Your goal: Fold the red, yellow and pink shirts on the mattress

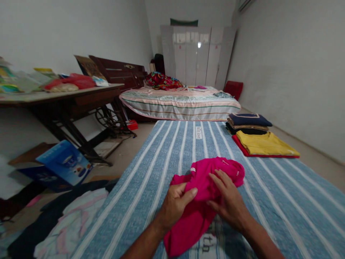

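A bright pink garment lies bunched on the blue striped cover in front of me, its lower part hanging toward my body. My left hand grips the garment's left side, thumb on top and fingers curled beneath. Over the right side, my right hand rests with its fingers spread and touching the cloth. A small white tag shows at the garment's upper left. Folds hide which kind of garment it is.
To the right lie a folded yellow shirt on red cloth and a stack of dark folded clothes. Left are a sewing machine table, a blue box and loose clothes below the bed edge. Another bed stands beyond.
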The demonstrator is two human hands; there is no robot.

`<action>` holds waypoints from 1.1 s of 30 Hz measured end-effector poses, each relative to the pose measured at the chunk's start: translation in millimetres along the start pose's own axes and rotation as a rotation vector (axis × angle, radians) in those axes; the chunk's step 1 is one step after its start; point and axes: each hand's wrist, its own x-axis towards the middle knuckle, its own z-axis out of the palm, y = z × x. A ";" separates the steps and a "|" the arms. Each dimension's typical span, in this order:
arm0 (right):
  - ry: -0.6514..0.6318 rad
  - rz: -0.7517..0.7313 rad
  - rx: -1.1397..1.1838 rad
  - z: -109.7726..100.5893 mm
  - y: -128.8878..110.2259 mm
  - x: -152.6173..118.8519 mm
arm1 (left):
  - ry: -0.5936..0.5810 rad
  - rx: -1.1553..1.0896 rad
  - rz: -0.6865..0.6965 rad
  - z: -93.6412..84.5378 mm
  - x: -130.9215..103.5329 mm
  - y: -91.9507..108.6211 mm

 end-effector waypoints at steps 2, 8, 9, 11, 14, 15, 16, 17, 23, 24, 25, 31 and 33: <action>-0.040 -0.041 -0.007 10.2 -2.4 -8.2 | -0.053 0.105 0.017 9.5 -9.5 -0.8; 0.011 0.033 0.149 5.7 5.7 -25.2 | -0.061 0.331 0.037 20.1 -27.9 -8.2; 0.000 0.048 0.187 -0.3 4.9 -25.4 | -0.062 0.339 0.042 20.2 -29.3 -8.7; -0.030 0.106 0.272 -13.9 -0.1 -24.9 | -0.076 0.337 0.053 20.5 -31.7 -7.7; -0.084 0.281 0.445 -34.1 -12.3 -23.8 | -0.132 0.299 0.091 21.9 -35.0 -2.1; -0.098 0.360 0.527 -40.2 -16.1 -23.2 | -0.155 0.288 0.110 22.5 -35.8 0.0; -0.103 0.441 0.620 -46.0 -19.2 -22.4 | -0.172 0.285 0.132 22.9 -36.3 1.8; -0.087 0.517 0.723 -51.4 -21.2 -21.3 | -0.175 0.295 0.153 23.1 -36.4 3.0; 0.348 0.834 1.237 -76.1 -4.8 -10.9 | -0.022 0.529 0.205 17.9 -30.2 -8.1; 0.436 0.878 1.279 -78.8 1.3 -9.9 | -0.005 0.572 0.212 16.3 -29.0 -11.8; 0.518 0.921 1.311 -81.2 7.4 -9.2 | 0.008 0.613 0.222 14.9 -28.0 -15.6; 0.773 1.090 1.350 -89.2 26.9 -8.7 | -0.017 0.807 0.295 12.5 -22.6 -32.6; 0.794 1.093 1.347 -92.6 27.1 -7.4 | -0.034 0.853 0.336 14.4 -19.9 -35.2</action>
